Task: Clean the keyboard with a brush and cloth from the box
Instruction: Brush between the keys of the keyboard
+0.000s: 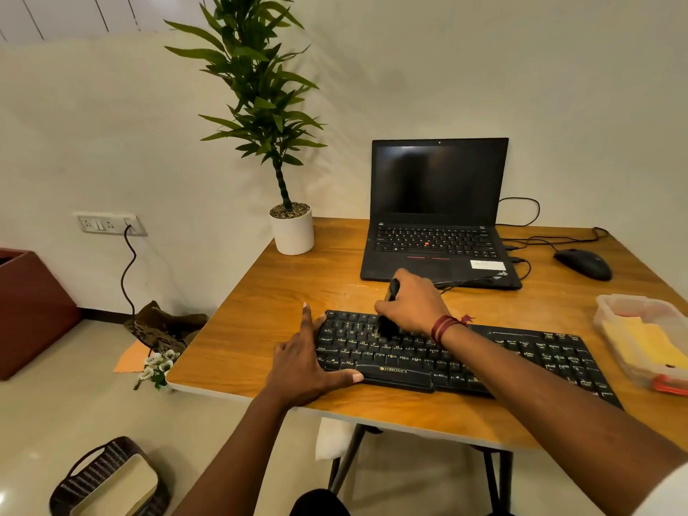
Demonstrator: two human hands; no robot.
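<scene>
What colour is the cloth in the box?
Yellow; the cloth shows best in the head view.

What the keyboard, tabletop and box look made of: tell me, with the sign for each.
Keyboard: black plastic, matte, with printed keycaps. Tabletop: wood or wood-look laminate, slightly glossy; grain streaks show, and the pale edge band hints at laminate. Box: translucent plastic, its cloudy walls letting the yellow cloth show through.
</scene>
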